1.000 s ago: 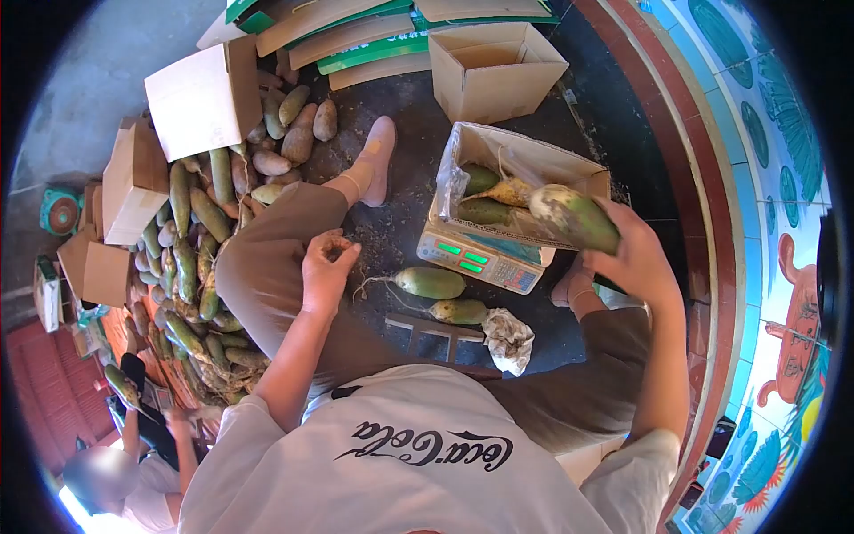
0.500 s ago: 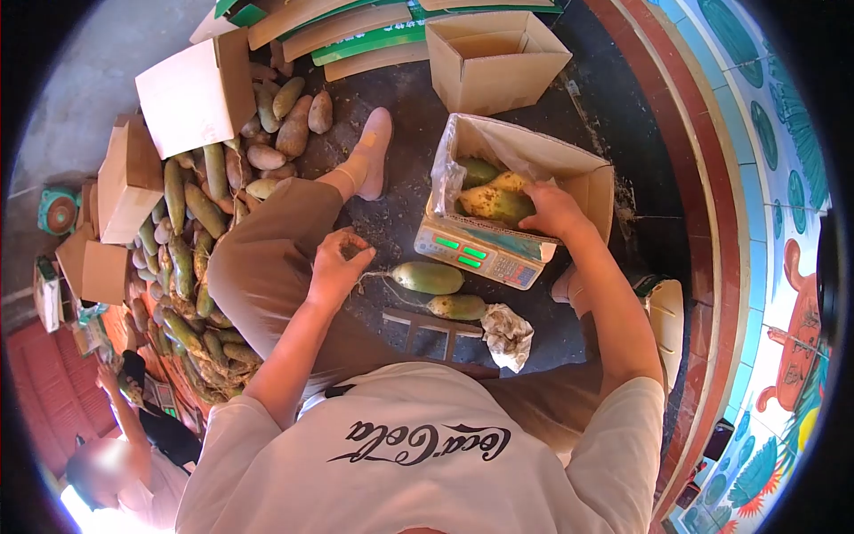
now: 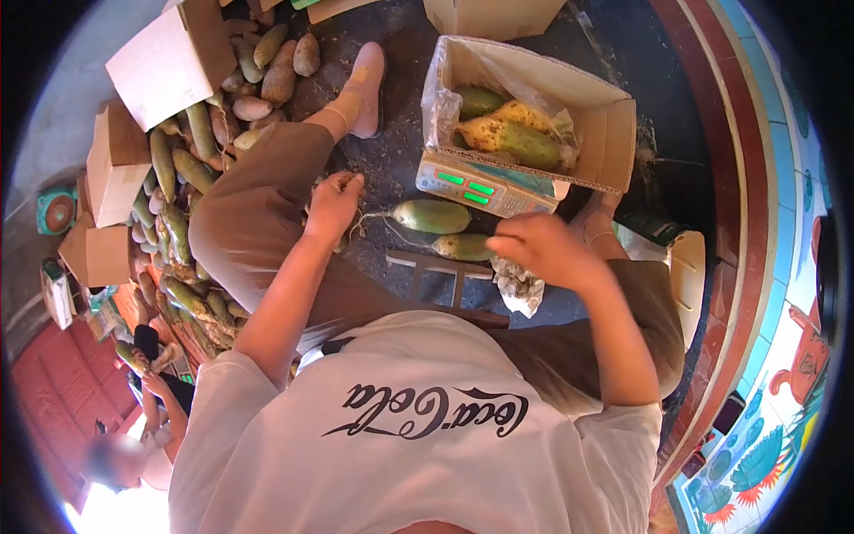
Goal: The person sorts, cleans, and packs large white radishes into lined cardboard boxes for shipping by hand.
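My left hand [image 3: 334,205] is closed, fingertips drawn together beside my knee; what they hold, if anything, is hidden. Just right of it, a plump green radish [image 3: 432,216] lies on the floor, its thin root trailing toward that hand. My right hand [image 3: 547,249], slightly blurred, hovers with loosely bent fingers and nothing visible in them. Its fingertips are close to the end of a smaller green radish [image 3: 464,246]. Beneath that hand is a crumpled whitish bag [image 3: 519,289]. A plastic-lined cardboard box [image 3: 605,133] holding several green and yellowish radishes [image 3: 511,133] rests on a digital scale [image 3: 485,189].
A large heap of green and reddish radishes [image 3: 191,169] spreads at the left, among cardboard boxes [image 3: 165,67]. A low wooden frame [image 3: 436,267] is between my legs. Another cardboard box [image 3: 494,13] stands beyond the scale. A co-worker [image 3: 147,427] handles a radish at the lower left.
My right hand has left the radishes in the box and come back toward me, above the crumpled bag. My left hand stays near my knee. The co-worker's hands have shifted.
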Available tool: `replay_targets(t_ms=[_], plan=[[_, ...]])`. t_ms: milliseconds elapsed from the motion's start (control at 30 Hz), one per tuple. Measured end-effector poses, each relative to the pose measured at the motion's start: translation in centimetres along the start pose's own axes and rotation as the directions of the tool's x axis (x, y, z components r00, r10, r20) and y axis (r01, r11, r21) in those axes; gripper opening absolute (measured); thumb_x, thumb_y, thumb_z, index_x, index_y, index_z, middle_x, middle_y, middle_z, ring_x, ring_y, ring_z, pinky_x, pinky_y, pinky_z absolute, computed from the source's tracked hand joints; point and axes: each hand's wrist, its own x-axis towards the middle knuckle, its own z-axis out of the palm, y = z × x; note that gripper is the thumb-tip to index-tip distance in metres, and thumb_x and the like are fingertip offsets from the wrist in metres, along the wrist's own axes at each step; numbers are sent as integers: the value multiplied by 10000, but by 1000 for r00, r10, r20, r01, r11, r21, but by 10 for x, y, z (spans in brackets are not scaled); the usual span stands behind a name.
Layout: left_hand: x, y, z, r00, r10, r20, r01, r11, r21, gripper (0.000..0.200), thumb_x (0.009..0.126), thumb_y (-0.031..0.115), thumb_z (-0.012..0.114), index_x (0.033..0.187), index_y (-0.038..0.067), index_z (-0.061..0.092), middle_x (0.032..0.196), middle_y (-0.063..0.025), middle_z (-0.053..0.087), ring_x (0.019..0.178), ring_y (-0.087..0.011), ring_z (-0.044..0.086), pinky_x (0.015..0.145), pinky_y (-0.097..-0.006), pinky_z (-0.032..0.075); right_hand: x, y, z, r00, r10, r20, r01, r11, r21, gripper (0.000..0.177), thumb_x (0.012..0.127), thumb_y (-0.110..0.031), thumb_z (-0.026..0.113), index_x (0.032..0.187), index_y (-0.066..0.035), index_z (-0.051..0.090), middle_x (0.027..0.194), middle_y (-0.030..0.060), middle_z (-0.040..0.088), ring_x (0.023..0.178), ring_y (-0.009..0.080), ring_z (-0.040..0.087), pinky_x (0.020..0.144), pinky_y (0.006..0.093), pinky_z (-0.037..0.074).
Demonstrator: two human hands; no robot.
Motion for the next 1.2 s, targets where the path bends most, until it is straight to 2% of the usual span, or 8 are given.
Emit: replay_targets(t_ms=[133,200,333,467,733,933,1033,1200], plan=[[0,-6,5,997,77,-30,-76,996,39,201,820,170,619,874,-23,610,782,-58,602,733,-116,531,667,-267,428,35,123,121,978,207,24,-183,907,-379,252,824,-267,592,955,-52,585,960,141,577,922,320,563,774,410,470],[-3,1,5,995,91,-27,-90,995,31,192,819,167,619,868,-18,608,773,-50,596,727,-106,526,664,-260,427,59,149,165,945,325,40,-260,819,-511,401,700,-244,712,1013,-60,542,1021,117,536,978,303,538,848,424,435],[-17,15,3,999,40,-14,-40,999,-28,182,816,162,620,869,-11,606,763,-40,590,719,-98,523,659,-253,426,85,189,251,937,340,-85,-306,675,-672,587,653,-223,743,1137,-59,453,1111,121,469,1086,279,463,853,396,422],[-20,22,-2,998,-54,36,54,998,13,193,845,150,603,944,-16,601,844,-32,576,790,-101,501,732,-230,401,80,171,228,937,350,25,-265,753,-602,613,600,-288,758,1101,-47,501,1067,120,512,1035,279,502,835,395,441],[-21,8,9,996,77,32,-78,996,40,223,811,187,628,868,-29,611,810,-75,618,792,-134,547,734,-267,430,14,101,133,871,373,321,-202,866,-458,535,544,-335,744,956,-12,636,1027,178,620,968,296,599,816,379,488],[-30,20,13,997,68,48,-69,997,16,255,841,223,590,855,-31,612,813,-89,619,810,-150,559,751,-279,427,-59,76,71,946,316,74,-257,868,-424,534,533,-327,739,946,-8,632,991,202,620,944,315,596,827,373,479],[-32,22,13,994,107,36,-103,988,-112,249,875,206,532,859,-29,611,808,-90,614,820,-146,549,752,-278,420,-95,68,46,942,318,-105,-334,907,-256,569,526,-308,739,982,7,612,1010,213,610,957,343,577,824,376,466],[-24,2,13,964,267,-5,-265,954,-139,207,884,136,502,835,-32,612,801,-90,610,827,-131,534,735,-262,410,-143,35,-3,891,422,-168,-415,907,78,684,543,-252,741,1123,43,528,1008,160,587,941,234,562,849,305,431]])
